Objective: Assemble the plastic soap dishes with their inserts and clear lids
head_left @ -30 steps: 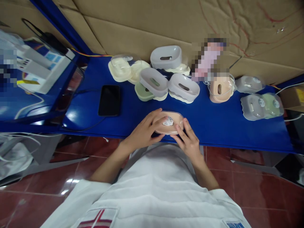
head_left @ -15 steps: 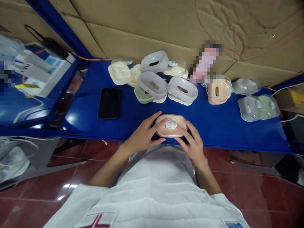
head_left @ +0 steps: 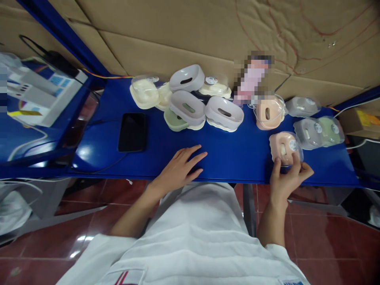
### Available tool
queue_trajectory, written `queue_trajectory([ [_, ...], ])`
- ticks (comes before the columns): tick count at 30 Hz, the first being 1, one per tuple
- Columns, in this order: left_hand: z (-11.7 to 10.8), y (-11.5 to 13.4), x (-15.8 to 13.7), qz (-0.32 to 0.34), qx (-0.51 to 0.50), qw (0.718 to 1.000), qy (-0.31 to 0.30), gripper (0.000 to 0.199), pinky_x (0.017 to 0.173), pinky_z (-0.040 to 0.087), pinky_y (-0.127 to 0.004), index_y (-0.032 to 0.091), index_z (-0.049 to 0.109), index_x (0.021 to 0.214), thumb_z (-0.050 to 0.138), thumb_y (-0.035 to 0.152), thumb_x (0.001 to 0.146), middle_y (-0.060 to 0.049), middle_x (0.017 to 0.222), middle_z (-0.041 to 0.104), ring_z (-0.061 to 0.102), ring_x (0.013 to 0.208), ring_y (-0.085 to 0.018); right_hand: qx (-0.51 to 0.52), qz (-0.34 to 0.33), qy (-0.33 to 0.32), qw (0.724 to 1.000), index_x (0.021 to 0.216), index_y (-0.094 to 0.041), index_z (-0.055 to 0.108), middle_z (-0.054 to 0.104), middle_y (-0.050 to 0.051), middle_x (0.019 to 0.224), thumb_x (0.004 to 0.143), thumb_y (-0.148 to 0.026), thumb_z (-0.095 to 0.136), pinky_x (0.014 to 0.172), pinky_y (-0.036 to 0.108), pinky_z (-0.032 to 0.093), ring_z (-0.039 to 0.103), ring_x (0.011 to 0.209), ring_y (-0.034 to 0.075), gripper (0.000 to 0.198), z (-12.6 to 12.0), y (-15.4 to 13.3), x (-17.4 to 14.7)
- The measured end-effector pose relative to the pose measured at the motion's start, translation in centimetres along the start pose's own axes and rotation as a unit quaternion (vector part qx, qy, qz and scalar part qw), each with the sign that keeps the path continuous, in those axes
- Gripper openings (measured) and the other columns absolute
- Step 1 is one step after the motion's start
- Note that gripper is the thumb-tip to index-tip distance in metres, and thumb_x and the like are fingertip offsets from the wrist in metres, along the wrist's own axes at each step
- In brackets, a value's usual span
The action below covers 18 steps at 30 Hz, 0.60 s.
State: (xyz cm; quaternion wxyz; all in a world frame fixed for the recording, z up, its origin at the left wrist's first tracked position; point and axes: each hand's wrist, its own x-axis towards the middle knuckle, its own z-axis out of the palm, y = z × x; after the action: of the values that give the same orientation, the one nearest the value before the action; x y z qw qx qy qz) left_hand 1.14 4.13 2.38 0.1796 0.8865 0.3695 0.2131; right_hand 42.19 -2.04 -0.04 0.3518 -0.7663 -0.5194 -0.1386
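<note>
The blue table (head_left: 237, 158) runs across the view, backed by cardboard. At its twelve o'clock edge sits a cluster of grey, cream and green soap boxes (head_left: 190, 105). A black phone (head_left: 132, 132) lies at ten o'clock of the left hand (head_left: 181, 170), which rests flat and empty, fingers spread. At three o'clock the right hand (head_left: 289, 178) has its grip closed on a pink soap box (head_left: 283, 147) under a clear lid, just beside two grey-green boxes (head_left: 319, 132).
</note>
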Motion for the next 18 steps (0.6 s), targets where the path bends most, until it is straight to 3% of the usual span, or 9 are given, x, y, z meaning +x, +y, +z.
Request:
queue_trajectory([
  [6, 0.2, -0.3, -0.1, 0.011, 0.008, 1.000, 0.003, 0.047, 0.124, 0.049, -0.060, 0.023, 0.057, 0.159, 0.058, 0.034, 0.113, -0.018, 0.164, 0.055, 0.058, 0.148, -0.035, -0.018, -0.063, 0.022, 0.998, 0.150, -0.012, 0.067, 0.060, 0.025, 0.144, 0.104, -0.059, 0.064, 0.114, 0.062, 0.051, 0.058, 0.138, 0.041, 0.065, 1.4, -2.5, 4.0],
  [9, 0.3, -0.3, 0.0, 0.017, 0.006, 1.000, 0.006, 0.043, 0.125, 0.049, -0.061, 0.022, 0.062, 0.154, 0.059, 0.033, 0.113, -0.018, 0.161, 0.058, 0.058, 0.148, -0.035, -0.025, -0.108, -0.049, 0.993, 0.147, -0.013, 0.067, 0.063, 0.023, 0.148, 0.108, -0.054, 0.058, 0.121, 0.061, 0.045, 0.057, 0.143, 0.039, 0.058, 2.6, -4.2, 6.7],
  [13, 0.3, -0.3, 0.0, 0.021, 0.003, 1.000, 0.006, 0.039, 0.125, 0.049, -0.060, 0.021, 0.066, 0.149, 0.058, 0.032, 0.113, -0.017, 0.159, 0.061, 0.058, 0.149, -0.035, -0.094, -0.151, -0.156, 0.972, 0.157, -0.010, 0.055, 0.058, 0.026, 0.159, 0.107, -0.052, 0.057, 0.125, 0.064, 0.035, 0.050, 0.150, 0.041, 0.066, 4.8, -6.0, 10.5],
  [18, 0.3, -0.2, 0.0, 0.015, 0.002, 1.000, 0.013, 0.038, 0.126, 0.048, -0.057, 0.023, 0.067, 0.148, 0.059, 0.033, 0.112, -0.015, 0.161, 0.059, 0.058, 0.149, -0.034, -0.145, -0.164, -0.204, 0.954, 0.143, -0.013, 0.066, 0.073, 0.023, 0.132, 0.106, -0.047, 0.057, 0.116, 0.058, 0.038, 0.064, 0.124, 0.038, 0.052, 6.3, -7.2, 13.0],
])
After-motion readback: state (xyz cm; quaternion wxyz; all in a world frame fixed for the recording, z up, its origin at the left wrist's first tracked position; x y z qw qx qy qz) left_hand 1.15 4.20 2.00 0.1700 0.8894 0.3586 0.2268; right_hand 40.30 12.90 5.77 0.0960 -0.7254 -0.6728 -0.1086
